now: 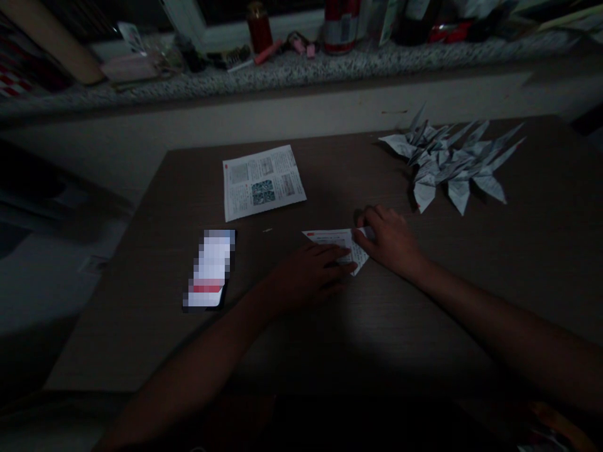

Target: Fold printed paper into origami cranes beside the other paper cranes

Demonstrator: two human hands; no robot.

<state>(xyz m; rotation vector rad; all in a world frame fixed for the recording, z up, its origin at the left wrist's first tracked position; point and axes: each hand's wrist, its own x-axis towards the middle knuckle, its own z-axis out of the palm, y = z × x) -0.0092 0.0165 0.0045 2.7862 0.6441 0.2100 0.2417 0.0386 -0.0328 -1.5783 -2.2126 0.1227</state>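
Note:
A folded piece of printed paper (pixel 330 240), roughly triangular with a red mark at its left corner, lies on the dark wooden table (pixel 400 351). My left hand (pixel 313 273) rests flat over its lower part, fingers stretched out to the right. At the paper's right corner is my right hand (pixel 389 237), its fingers curled and pinching the paper there. The hands cover much of the paper, so its full outline is hidden. Behind them lies a flat sheet of printed paper (pixel 264 183) with text and small pictures.
A phone (pixel 210 270) with a lit, pixelated screen lies left of my left arm. Several folded paper pieces with pointed tips (pixel 452 157) are clustered at the back right. Beyond the table, a speckled stone sill (pixel 282 72) carries a red can (pixel 340 28), a jar (pixel 260 31) and clutter.

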